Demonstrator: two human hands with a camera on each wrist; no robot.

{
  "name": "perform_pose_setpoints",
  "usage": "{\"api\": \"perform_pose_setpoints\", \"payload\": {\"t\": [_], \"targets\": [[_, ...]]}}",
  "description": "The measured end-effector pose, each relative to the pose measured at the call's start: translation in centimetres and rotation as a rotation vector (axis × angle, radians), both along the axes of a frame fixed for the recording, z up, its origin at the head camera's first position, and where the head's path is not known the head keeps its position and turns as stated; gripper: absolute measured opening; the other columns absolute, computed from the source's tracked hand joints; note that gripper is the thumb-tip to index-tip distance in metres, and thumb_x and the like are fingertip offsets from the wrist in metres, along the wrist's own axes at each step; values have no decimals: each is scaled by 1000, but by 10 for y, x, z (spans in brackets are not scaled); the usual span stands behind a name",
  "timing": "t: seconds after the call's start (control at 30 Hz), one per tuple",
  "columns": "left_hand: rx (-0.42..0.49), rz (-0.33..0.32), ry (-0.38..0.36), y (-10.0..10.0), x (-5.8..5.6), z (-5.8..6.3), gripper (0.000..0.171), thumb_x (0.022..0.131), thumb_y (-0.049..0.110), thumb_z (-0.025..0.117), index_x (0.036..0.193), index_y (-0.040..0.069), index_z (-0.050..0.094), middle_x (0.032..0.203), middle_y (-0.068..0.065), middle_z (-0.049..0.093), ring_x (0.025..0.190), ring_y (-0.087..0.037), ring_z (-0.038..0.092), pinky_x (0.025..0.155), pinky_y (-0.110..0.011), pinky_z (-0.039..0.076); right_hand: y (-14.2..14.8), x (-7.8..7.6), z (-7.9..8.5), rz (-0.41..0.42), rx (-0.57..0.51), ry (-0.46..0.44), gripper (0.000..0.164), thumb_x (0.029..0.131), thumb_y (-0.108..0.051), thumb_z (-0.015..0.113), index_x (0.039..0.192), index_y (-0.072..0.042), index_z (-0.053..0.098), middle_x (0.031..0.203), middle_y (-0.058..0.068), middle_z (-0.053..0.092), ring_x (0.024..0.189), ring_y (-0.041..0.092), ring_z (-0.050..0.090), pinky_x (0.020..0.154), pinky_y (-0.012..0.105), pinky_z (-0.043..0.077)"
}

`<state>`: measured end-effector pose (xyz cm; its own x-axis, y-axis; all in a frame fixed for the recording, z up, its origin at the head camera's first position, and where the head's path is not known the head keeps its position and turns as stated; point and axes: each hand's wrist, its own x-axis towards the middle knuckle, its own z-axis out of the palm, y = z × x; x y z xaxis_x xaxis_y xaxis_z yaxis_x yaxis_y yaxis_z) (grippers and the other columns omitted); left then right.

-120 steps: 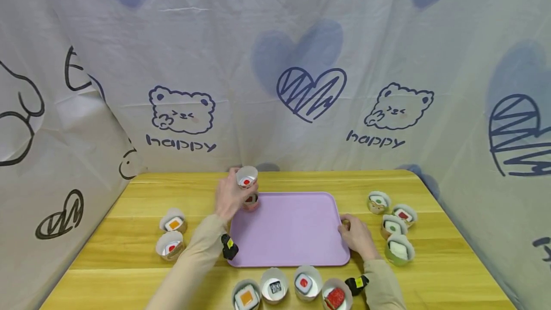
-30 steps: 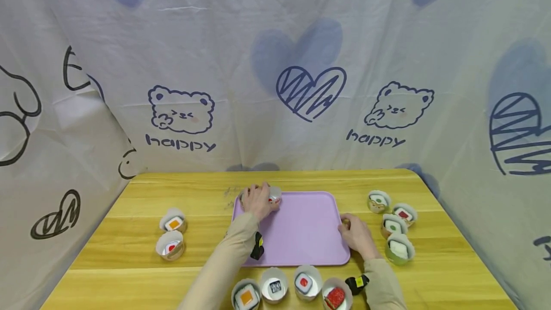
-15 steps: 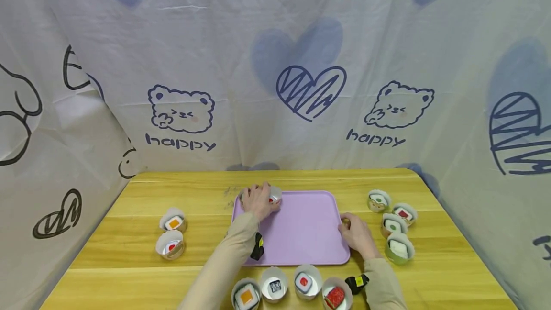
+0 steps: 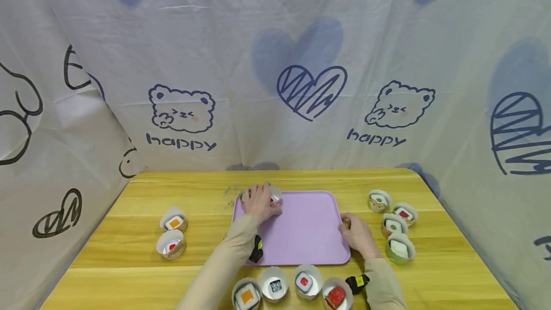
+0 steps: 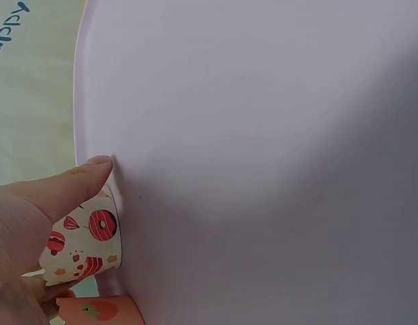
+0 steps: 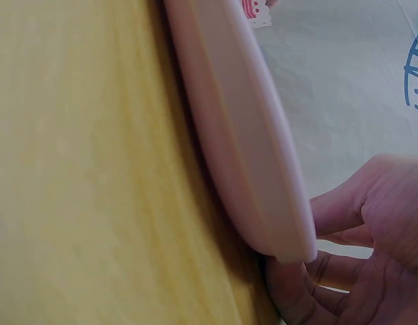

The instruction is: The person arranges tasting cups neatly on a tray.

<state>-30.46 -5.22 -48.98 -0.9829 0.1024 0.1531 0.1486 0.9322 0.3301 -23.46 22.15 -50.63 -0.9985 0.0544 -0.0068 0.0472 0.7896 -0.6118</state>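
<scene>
My left hand (image 4: 257,202) rests over two paper cups at the far left corner of the pink tray (image 4: 301,233). Its straight thumb lies beside the nearer cup (image 5: 90,233), printed with red donuts and standing on the tray. An orange cup (image 5: 100,311) stands beside it, the left hand's other fingers reaching between the two. A white piece with a red spot shows inside the right-hand cup (image 4: 277,194). At the tray's right edge my right hand (image 4: 356,236) pinches the rim, thumb on one side and fingers curled under it.
Two cups, one holding an orange-centred sushi-like piece (image 4: 174,223), stand at left. Several more, including a green cup (image 4: 399,251), cluster at right. A row of cups, one with a red piece (image 4: 335,297), lines the near side. A printed cloth (image 4: 275,147) hangs behind the table.
The left hand has brought the red-spotted cup down from above the tray's far left corner to beside the other cup. Its thumb has just shifted off that cup. The right hand stays put.
</scene>
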Motion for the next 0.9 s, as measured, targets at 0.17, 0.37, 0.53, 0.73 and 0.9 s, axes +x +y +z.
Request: {"api": "perform_pose_setpoints", "payload": {"t": [0.17, 0.37, 0.53, 0.73, 0.9], "targets": [[16, -14, -4, 2, 1, -1, 94, 70, 39, 91, 143, 2, 46, 138, -22, 58, 133, -39, 47, 116, -56, 29, 1, 0, 0, 4, 0, -1, 36, 95, -10, 56, 127, 7, 62, 87, 12, 64, 75, 21, 55, 68, 34, 45], [61, -21, -25, 3, 2, -1, 101, 69, 41, 91, 147, 0, 42, 144, -23, 52, 139, -41, 42, 120, -57, 24, 1, 1, 0, 8, -3, 10, 35, 95, -9, 57, 125, 7, 62, 87, 12, 63, 74, 21, 55, 67, 34, 44], [115, -29, -10, 2, 6, 1, 103, 68, 41, 91, 147, 0, 41, 145, -25, 49, 140, -43, 39, 121, -58, 22, 1, 0, -1, 12, -4, 13, 35, 95, -9, 57, 125, 7, 62, 87, 12, 64, 75, 22, 55, 68, 34, 45], [179, -56, 0, -4, 14, 9, 101, 70, 39, 91, 148, 0, 41, 148, -27, 45, 143, -44, 34, 120, -61, 21, 2, 0, -1, 12, -5, 9, 35, 95, -9, 56, 125, 7, 62, 89, 13, 65, 76, 22, 56, 68, 35, 45], [206, -64, 10, -14, 20, 16, 102, 69, 37, 91, 148, 0, 39, 148, -26, 44, 143, -44, 33, 119, -62, 22, 2, 0, -1, 10, -8, 9, 35, 95, -9, 56, 126, 7, 62, 89, 13, 65, 76, 22, 56, 68, 35, 45]]}}
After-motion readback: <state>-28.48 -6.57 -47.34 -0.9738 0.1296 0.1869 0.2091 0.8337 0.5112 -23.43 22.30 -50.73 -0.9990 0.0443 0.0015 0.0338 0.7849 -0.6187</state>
